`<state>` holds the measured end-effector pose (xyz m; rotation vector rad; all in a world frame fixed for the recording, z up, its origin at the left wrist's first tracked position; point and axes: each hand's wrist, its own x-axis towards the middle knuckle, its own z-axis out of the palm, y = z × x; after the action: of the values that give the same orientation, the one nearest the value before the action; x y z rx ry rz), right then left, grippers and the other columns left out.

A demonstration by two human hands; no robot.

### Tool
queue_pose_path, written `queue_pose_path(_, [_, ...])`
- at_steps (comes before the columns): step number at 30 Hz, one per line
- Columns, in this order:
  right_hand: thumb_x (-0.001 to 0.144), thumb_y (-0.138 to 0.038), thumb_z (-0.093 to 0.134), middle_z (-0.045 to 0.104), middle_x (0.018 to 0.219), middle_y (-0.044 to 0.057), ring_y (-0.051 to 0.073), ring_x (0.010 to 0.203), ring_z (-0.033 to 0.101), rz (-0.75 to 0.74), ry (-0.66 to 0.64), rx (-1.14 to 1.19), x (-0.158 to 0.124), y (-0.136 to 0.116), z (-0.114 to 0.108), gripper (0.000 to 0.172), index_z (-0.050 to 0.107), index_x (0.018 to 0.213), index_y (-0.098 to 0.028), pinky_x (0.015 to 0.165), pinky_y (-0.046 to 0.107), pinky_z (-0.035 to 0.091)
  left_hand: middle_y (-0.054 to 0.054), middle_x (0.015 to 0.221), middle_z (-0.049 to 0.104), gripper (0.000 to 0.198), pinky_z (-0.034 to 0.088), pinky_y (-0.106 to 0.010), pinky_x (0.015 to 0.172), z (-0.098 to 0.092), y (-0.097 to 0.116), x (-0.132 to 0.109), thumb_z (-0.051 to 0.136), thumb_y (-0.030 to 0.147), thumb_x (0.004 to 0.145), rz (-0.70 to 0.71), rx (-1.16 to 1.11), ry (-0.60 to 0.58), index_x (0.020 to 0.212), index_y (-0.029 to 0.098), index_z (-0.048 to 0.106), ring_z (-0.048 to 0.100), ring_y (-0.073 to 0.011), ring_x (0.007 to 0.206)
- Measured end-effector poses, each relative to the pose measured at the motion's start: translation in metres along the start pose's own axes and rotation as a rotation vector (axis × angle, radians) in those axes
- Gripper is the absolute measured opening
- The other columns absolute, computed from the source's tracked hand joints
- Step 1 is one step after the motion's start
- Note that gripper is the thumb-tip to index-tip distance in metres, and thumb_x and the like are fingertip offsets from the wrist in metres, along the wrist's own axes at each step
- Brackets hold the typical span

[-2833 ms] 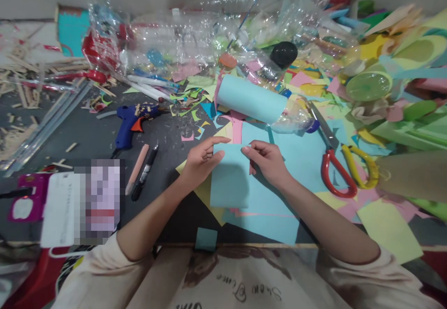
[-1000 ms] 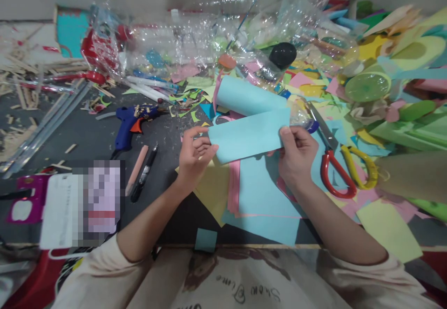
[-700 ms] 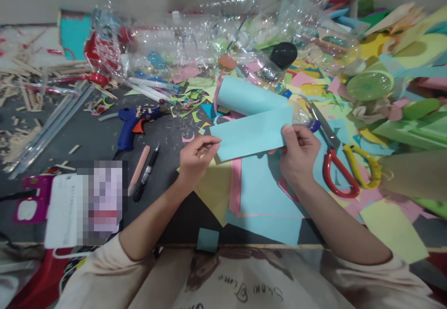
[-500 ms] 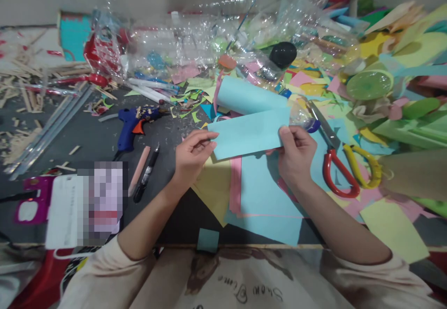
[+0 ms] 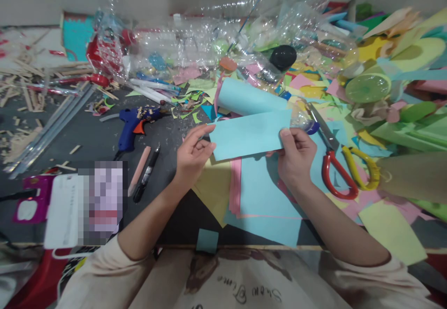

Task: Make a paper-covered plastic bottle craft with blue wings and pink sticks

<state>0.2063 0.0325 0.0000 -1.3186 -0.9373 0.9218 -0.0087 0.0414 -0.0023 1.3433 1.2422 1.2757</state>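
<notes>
A light blue paper strip (image 5: 249,134) is held up between my two hands, slightly tilted, with its right end higher. My right hand (image 5: 296,153) pinches its right end, thumb in front and fingers behind. At the left end, my left hand (image 5: 192,153) has curled fingers and thumb on the short edge, index finger near the upper corner and thumb lower down. Just behind the strip lies a blue paper-covered cylinder (image 5: 249,96). Beneath my hands are light blue sheets (image 5: 268,188), pink sheets (image 5: 235,188) and a yellow sheet (image 5: 213,183).
Scissors (image 5: 337,160) with red and yellow handles lie right of my right hand. A blue glue gun (image 5: 127,130), a black pen (image 5: 146,174) and a pink stick (image 5: 138,170) lie left. Clear plastic bottles (image 5: 195,43), paper scraps (image 5: 303,83) and wooden sticks (image 5: 31,71) crowd the back.
The left fingers have shifted slightly, from overlapping the strip's face to its left edge. My right hand keeps its pinch, and the strip stays nearly in place.
</notes>
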Motion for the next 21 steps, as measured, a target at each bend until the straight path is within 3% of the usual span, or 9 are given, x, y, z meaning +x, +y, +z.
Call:
queue_pose_path(7, [0.078,-0.049,0.072,0.05,0.049,-0.008,0.008,0.037,0.049,0.012,0.05,0.078,0.004,0.002,0.0,0.032,0.059,0.067,-0.022,0.038,0.022,0.039,-0.004,0.092,0.066,0.01,0.053,-0.021,0.061,0.003,0.007,-0.002,0.071,0.024,0.074,-0.001,0.03,-0.019,0.083,0.02,0.075,0.061,-0.0093,0.07])
queue_pose_path(11, [0.076,-0.051,0.073,0.048,0.048,-0.008,0.008,0.037,0.047,-0.006,0.083,0.076,0.006,0.002,0.001,0.033,0.06,0.068,-0.021,0.038,0.022,0.037,-0.002,0.082,0.066,0.007,0.051,-0.019,0.054,0.007,0.011,-0.006,0.069,0.021,0.075,0.005,0.025,-0.066,0.08,0.02,0.075,0.058,-0.008,0.062])
queue_pose_path(21, [0.075,-0.055,0.073,0.047,0.046,-0.009,0.009,0.034,0.045,0.03,0.035,0.053,0.005,0.002,0.001,0.036,0.058,0.066,-0.023,0.034,0.023,0.037,-0.002,0.088,0.066,0.016,0.05,-0.019,0.052,0.004,0.014,-0.003,0.071,0.017,0.07,-0.065,-0.054,-0.021,0.083,0.024,0.078,0.054,-0.0061,0.059])
